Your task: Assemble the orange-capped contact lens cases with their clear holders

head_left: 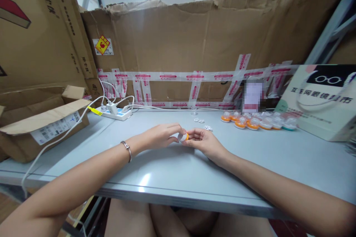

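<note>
Between both hands, just above the table, is a small clear container with an orange rim (184,137). My left hand (164,136) pinches its left side, thumb and fingers curved round it. My right hand (202,141) grips the orange side with the fingertips. Small white pieces with dark dots (207,128) lie on the table beyond my right hand, and a few more (198,120) sit a little farther back. Several clear-domed containers with orange or teal rims (253,123) stand grouped at the back right.
A grey table (172,177) spans the view. On the left are an open cardboard box (19,140), a power strip (115,112) and a white cable. A paper bag (322,100) stands right. Taped cardboard (178,40) forms the back wall. A small clear piece (194,111) lies near it.
</note>
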Demonstrator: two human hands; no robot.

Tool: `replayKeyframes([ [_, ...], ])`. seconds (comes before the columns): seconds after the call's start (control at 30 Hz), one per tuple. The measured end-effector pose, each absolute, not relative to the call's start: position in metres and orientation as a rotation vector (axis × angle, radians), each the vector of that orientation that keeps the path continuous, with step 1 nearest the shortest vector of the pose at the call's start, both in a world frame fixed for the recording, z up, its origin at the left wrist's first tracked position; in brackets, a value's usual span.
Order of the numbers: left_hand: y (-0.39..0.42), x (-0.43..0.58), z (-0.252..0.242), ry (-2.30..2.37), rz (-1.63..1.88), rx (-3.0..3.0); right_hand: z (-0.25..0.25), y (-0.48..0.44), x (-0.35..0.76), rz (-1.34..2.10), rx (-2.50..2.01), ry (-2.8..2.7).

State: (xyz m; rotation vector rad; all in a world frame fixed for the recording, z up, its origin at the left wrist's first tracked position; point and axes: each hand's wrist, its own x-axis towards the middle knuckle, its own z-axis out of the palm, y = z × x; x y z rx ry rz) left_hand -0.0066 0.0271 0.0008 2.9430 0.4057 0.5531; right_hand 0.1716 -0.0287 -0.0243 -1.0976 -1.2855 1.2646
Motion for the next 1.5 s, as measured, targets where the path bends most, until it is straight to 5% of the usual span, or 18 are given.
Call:
replayKeyframes([
  [0.63,0.024,-0.007,-0.002,0.291,0.459,3.151,-0.031,-0.025,0.17,1.284,-1.137,-1.305],
  [1.2,0.027,-0.004,0.009,0.417,0.788,2.509,-0.033,-0.025,0.174,1.275,-1.123,-1.301],
  [1.5,0.045,-0.023,0.011,0.766,0.244,2.779,-0.032,-0.025,0.176,1.298,-1.088,-1.37],
])
